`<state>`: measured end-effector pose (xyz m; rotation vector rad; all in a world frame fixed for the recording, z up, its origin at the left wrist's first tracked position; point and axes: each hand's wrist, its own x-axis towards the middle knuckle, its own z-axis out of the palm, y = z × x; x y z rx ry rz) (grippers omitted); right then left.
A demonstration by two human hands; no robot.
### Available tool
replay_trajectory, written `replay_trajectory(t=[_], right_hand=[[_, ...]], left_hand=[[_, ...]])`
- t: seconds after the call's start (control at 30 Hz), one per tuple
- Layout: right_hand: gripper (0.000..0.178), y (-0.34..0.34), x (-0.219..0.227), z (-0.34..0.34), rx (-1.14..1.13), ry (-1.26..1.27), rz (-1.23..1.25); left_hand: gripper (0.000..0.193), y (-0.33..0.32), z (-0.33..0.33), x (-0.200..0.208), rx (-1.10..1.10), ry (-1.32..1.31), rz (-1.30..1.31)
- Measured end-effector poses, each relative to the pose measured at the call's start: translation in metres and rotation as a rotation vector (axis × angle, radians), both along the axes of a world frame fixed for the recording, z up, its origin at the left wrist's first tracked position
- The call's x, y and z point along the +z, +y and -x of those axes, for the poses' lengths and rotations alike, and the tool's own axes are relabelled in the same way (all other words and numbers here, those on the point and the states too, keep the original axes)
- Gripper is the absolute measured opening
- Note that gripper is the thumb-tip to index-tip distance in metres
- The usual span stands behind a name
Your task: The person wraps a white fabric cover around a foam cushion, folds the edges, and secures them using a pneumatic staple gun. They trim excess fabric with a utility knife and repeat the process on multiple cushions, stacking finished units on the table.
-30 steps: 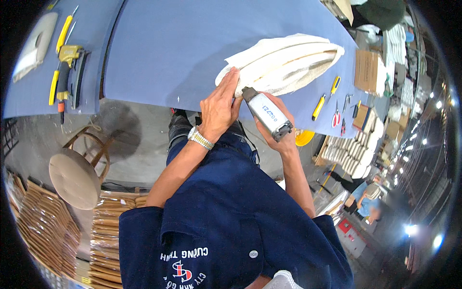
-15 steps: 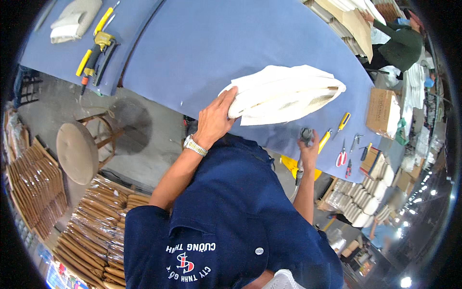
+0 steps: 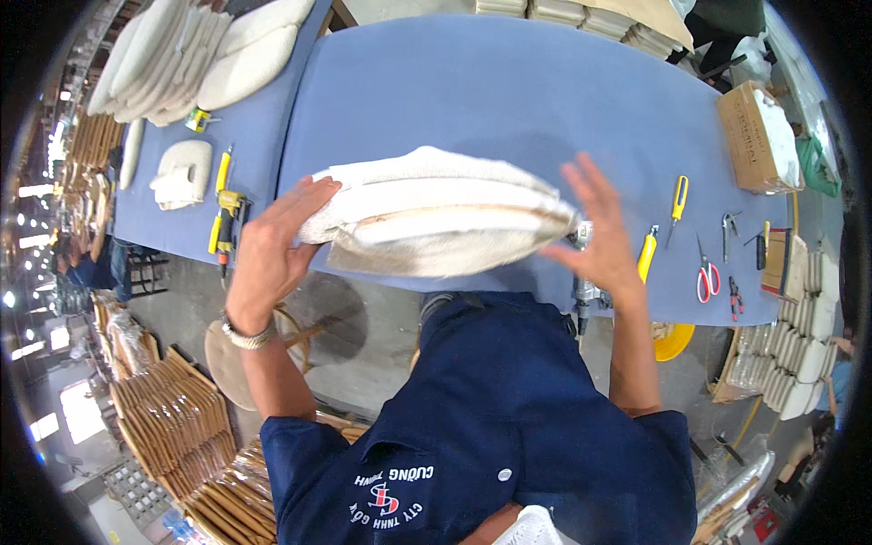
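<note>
A cream fabric seat cushion (image 3: 436, 204) stands on its edge above the blue table, its open side showing white padding and a tan strip. My left hand (image 3: 272, 254) is closed on its left end, thumb below and fingers over the fabric. At the right end, my right hand (image 3: 604, 241) is open, fingers spread and slightly blurred, and holds nothing. Whether its thumb touches the cushion's tip I cannot tell. Just beside that hand lies a grey metal air tool (image 3: 586, 292) at the table's front edge, partly hidden by the hand.
On the blue table (image 3: 409, 82), at the right, lie a yellow-handled screwdriver (image 3: 679, 195), red-handled scissors (image 3: 708, 280) and pliers (image 3: 736, 300). A yellow-black staple gun (image 3: 227, 218) and stacked cushions (image 3: 168, 59) are at the left. A cardboard box (image 3: 754, 136) stands far right.
My right hand has let go of the grey air tool and moved up, open, to the cushion's right end. The cushion has shifted left with my left hand. My view has turned.
</note>
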<state>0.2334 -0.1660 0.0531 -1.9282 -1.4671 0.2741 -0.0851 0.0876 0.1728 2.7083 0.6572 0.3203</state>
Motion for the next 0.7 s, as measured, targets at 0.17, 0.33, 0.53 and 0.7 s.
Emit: replay_trajectory(t=[0.17, 0.33, 0.53, 0.7], right_hand=[[0.1, 0.055, -0.015, 0.05, 0.206, 0.12, -0.062], [0.082, 0.083, -0.031, 0.033, -0.089, 0.138, -0.144], [0.078, 0.109, -0.013, 0.033, -0.208, 0.214, -0.171], [0.062, 0.108, 0.026, 0.052, -0.299, 0.288, -0.077]], left_hand=[[0.07, -0.004, -0.055, 0.05, -0.065, -0.05, -0.056], [0.061, -0.008, -0.101, -0.083, 0.22, -0.666, 0.673], [0.06, -0.029, -0.158, -0.112, 0.27, -0.364, 0.663], [0.06, -0.024, -0.176, -0.096, 0.315, -0.351, 0.583]])
